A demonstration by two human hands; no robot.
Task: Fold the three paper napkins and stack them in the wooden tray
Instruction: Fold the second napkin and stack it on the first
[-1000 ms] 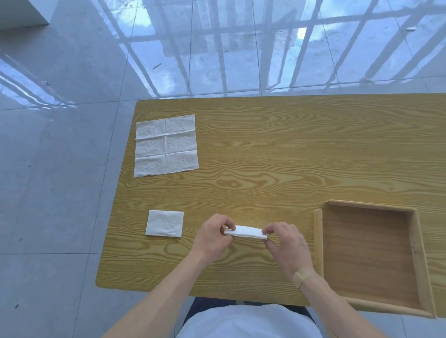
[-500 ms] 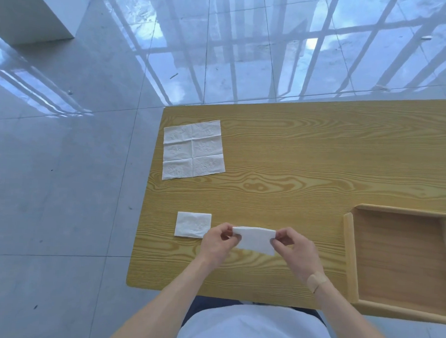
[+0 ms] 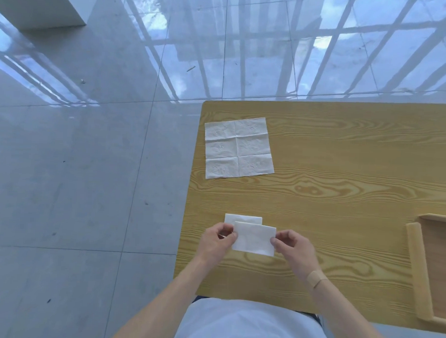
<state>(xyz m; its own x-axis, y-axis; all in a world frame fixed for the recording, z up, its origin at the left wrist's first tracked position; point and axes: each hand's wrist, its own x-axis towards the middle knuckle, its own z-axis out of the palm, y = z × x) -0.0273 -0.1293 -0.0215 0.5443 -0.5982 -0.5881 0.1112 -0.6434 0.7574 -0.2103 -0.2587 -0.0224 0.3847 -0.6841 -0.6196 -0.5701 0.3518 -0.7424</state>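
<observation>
A person's left hand (image 3: pixel 217 241) and right hand (image 3: pixel 294 247) pinch the short ends of a folded paper napkin (image 3: pixel 254 238), its long axis running left to right, above another folded napkin (image 3: pixel 241 218) on the wooden table (image 3: pixel 343 194). An unfolded napkin (image 3: pixel 239 148) lies farther away; the wooden tray (image 3: pixel 416 272) sits at right.

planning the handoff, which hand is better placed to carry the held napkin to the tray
Right. The right hand already pinches the folded napkin on the edge nearer the wooden tray, which lies to the person's right; the left hand is farther away.
</observation>
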